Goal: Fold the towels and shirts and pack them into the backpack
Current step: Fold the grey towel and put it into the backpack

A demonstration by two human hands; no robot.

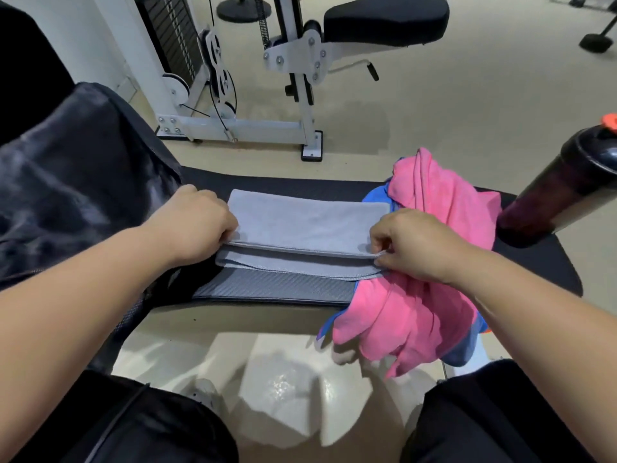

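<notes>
One black backpack (76, 182) slumps at the left of the frame on the dark padded tabletop (541, 262). Beside it the left hand (197, 222) pinches the near left corner of a folded grey towel (300, 225) at centre; the right hand (410, 245) pinches its right corner. A pink cloth (417, 295) covers a blue one (377, 197), beside a dark bottle (561, 188). A white gym machine (240, 78) stands on the beige floor (467, 105) above.
</notes>
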